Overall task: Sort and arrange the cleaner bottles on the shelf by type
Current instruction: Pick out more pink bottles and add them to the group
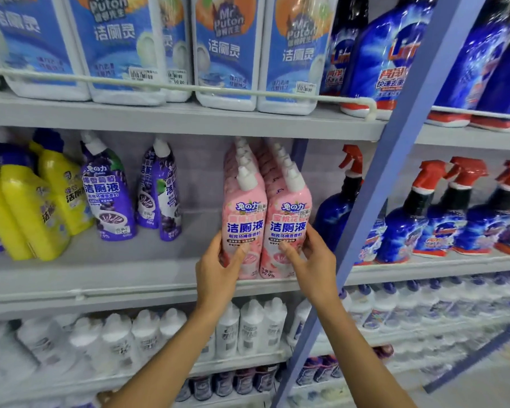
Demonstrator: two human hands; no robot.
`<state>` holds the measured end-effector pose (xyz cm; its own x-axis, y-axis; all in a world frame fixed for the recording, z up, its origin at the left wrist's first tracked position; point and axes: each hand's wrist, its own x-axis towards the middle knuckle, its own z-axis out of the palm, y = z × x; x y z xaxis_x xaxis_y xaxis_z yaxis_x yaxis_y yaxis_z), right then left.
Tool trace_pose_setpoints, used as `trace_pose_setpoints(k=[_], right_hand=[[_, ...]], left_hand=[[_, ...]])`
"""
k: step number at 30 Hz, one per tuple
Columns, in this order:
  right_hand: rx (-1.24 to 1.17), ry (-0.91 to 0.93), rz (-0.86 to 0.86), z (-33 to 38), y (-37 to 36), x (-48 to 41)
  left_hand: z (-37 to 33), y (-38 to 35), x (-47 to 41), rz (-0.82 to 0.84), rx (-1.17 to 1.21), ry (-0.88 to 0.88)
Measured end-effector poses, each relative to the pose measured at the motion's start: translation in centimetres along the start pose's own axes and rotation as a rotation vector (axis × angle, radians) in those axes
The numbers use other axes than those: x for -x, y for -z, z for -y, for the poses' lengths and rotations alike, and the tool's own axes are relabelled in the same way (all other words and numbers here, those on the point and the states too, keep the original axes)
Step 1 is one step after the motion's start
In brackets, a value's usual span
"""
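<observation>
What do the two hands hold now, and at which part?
Left hand grips the left pink bottle at its lower body; right hand grips the right pink bottle likewise.

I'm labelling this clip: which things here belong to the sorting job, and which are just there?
In the job:
pink bottles, left hand and right hand each gripping one
purple bottles
yellow bottles

Just there:
white jugs above
blue spray bottles in the next bay
white bottles below

Near the middle shelf's (159, 278) front edge, left hand (218, 269) and right hand (314, 260) clasp two upright pink bottles (265, 225) standing side by side.
</observation>
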<state>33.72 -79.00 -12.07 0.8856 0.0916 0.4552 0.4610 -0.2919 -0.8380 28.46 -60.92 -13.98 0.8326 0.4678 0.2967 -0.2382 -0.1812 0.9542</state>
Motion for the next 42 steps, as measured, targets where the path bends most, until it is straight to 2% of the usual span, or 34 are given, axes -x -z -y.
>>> trace_pose_setpoints(k=[8, 14, 22, 28, 32, 37, 42], right_hand=[[0.025, 0.006, 0.032, 0.1, 0.6, -0.2], [-0.104, -0.07, 0.048, 1.9, 0.3, -1.7], [-0.134, -0.063, 0.033, 1.6, -0.5, -1.8], [-0.172, -0.093, 0.059, 1.2, -0.4, -1.6], [-0.206, -0.171, 0.088, 1.4, 0.4, -1.5], [-0.243, -0.313, 0.114, 2.7, 1.7, 0.1], [-0.272, -0.426, 0.031, 4.1, 2.3, 3.6]], left_hand=[[-0.9, -0.8, 0.9, -0.037, -0.047, 0.013], [-1.6, -1.5, 0.7, -0.088, -0.119, 0.006], [-1.1, -2.0, 0.5, -0.134, -0.149, 0.045], [-1.4, -1.3, 0.1, -0.026, -0.055, 0.138], [-2.4, -0.9, -0.7, 0.06, 0.069, 0.259], [-4.6, 0.8, -0.7, 0.175, 0.157, 0.314], [-4.9, 5.8, -0.4, 0.164, 0.124, 0.38]])
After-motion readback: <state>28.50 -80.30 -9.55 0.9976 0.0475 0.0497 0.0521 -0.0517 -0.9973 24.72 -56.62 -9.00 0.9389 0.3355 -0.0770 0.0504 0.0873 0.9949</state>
